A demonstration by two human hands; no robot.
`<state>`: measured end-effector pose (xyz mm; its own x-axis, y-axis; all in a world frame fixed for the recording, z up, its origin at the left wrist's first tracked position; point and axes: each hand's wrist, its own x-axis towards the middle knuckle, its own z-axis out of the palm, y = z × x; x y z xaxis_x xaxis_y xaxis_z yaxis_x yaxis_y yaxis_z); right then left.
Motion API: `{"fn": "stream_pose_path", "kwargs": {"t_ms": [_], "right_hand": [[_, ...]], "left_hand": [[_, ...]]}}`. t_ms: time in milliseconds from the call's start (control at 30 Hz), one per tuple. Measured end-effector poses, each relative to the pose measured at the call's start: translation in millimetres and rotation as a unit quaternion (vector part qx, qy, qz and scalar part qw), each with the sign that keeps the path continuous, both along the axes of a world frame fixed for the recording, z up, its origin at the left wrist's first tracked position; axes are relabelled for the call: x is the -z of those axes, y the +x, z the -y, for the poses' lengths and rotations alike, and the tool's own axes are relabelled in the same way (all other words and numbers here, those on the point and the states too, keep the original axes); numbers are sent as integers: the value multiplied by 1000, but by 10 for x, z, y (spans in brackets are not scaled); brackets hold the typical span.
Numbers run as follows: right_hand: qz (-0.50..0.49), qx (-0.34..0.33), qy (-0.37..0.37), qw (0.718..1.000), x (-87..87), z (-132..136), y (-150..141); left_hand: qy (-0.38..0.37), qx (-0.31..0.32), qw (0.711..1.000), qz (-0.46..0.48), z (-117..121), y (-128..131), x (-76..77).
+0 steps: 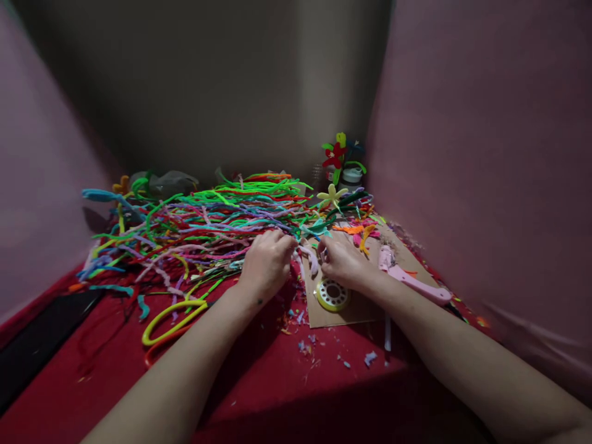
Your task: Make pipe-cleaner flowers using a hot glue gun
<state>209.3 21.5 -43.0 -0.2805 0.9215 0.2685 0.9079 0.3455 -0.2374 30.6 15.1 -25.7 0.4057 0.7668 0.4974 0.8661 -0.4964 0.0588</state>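
My left hand (267,262) and my right hand (342,262) meet over the near edge of a big heap of coloured pipe cleaners (208,222). Both hands have their fingers curled in a pinch on a short pale pink pipe cleaner piece (309,256) held between them. Just below the right hand a yellow tape roll (332,294) lies on a brown cardboard sheet (356,311). A pink tool (407,277) lies on the cardboard beside my right wrist.
A red cloth (277,382) covers the table, strewn with small cut bits. A yellow pipe cleaner loop (171,317) lies near my left forearm. Finished pipe cleaner flowers (337,157) stand in a jar at the back right. Pink walls close in on both sides.
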Motion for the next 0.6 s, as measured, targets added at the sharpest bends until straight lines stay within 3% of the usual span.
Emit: {"fn": "stream_pose_path", "kwargs": {"t_ms": [67,200,300,367,433,500,600], "right_hand": [[-15,5,-1,1000,-17,-20,15],[-49,24,1,999,-82,-18,45],[-51,37,1,998,-133,8,56],[-37,38,-13,999,-161,16,61],[-24,33,-31,999,-185,16,66],[-17,27,-39,999,-207,14,68],[-12,32,-27,999,-219,18,62]], "left_hand": [[-37,17,999,17,-21,69,-28],[-118,-17,991,58,-75,112,-125],[-177,-6,971,160,-90,81,-188],[-238,1,926,294,-77,63,-221],[-290,-1,860,420,-50,51,-250],[-325,5,808,491,-27,40,-271],[-321,22,779,538,-20,1,-286]]}}
